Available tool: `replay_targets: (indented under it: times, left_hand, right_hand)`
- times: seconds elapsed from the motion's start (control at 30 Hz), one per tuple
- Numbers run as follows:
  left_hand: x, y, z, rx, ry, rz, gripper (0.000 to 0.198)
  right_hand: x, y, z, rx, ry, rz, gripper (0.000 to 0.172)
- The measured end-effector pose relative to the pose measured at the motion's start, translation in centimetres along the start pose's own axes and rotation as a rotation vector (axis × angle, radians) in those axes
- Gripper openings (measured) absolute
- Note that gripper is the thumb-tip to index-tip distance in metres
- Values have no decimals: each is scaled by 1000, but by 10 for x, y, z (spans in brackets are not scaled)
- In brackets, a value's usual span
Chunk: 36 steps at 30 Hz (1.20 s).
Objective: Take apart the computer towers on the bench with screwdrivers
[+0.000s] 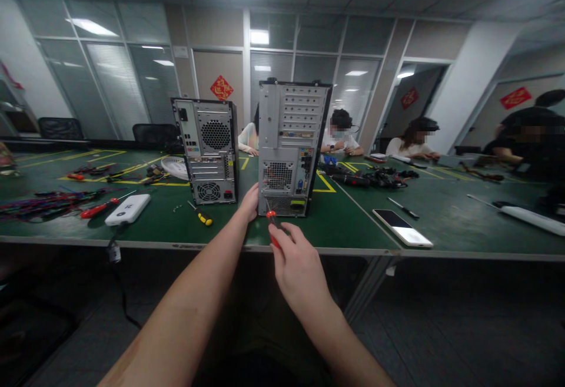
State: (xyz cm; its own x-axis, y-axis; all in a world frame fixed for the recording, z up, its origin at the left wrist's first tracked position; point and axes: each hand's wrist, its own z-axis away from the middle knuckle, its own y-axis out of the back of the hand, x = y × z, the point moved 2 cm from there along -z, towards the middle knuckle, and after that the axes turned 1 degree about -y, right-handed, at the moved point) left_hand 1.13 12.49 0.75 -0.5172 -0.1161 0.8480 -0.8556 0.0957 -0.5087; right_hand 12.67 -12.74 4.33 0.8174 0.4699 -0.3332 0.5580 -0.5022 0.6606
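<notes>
Screwdriver (271, 215) — held in right hand (300, 263).

From here, the tall computer case (285, 150) looks to be of dull grey metal. Before this case, the screwdriver (271, 216) has a smooth plastic handle; right of the case, the phone (401, 227) screen is glossy.

On the table (353, 228) before you, the left computer tower (209, 164) stands beside the right computer tower (282, 150); a phone (401, 227) lies to your right, a power bank (129, 209) to your left.
</notes>
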Motion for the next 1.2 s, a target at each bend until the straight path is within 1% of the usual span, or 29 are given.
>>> replay_targets:
  times: [0.1,0.17,0.3,0.37,0.43,0.57,0.63,0.7,0.77,0.87,0.93,1.0,1.1,1.2]
  left_hand:
    - [1,0,1,1,0,-8,44]
    - [2,0,2,3,6,-13,45]
    - [3,0,3,-2,3,-13,42]
    - [3,-1,3,-4,2,-12,40]
    - [2,-1,3,0,5,-11,39]
    - [1,1,1,2,6,-7,40]
    - [0,1,0,-1,3,-8,42]
    - [0,1,1,-4,-3,-9,41]
    - [1,1,1,-7,-7,-6,40]
    - [2,0,3,-2,0,4,42]
    - [2,-1,4,4,4,3,43]
    - [2,-1,4,4,1,2,42]
    - [1,0,2,-7,-8,4,42]
    - [0,1,1,-16,-14,-1,42]
  right_hand:
    - [0,0,1,-22,48,40,38]
    - [-1,0,1,-40,21,24,36]
    - [-2,-2,-2,-48,-94,-17,20]
    - [-2,-3,-3,-36,-108,-24,16]
    - [-2,-3,-3,-22,-82,-17,21]
    - [-2,-2,-1,-23,26,56,33]
    - [-2,-1,-1,-24,65,76,35]
    - [-3,-1,-1,-26,53,53,35]
    - [-3,-2,-2,-26,-1,14,30]
    - [-2,-3,-4,-18,-93,-10,15]
    - [-1,-2,-5,-7,-110,-12,13]
    - [0,-2,-4,-2,-80,-9,17]
    - [0,-1,-3,-15,17,40,31]
    - [-2,-1,-2,-31,79,79,36]
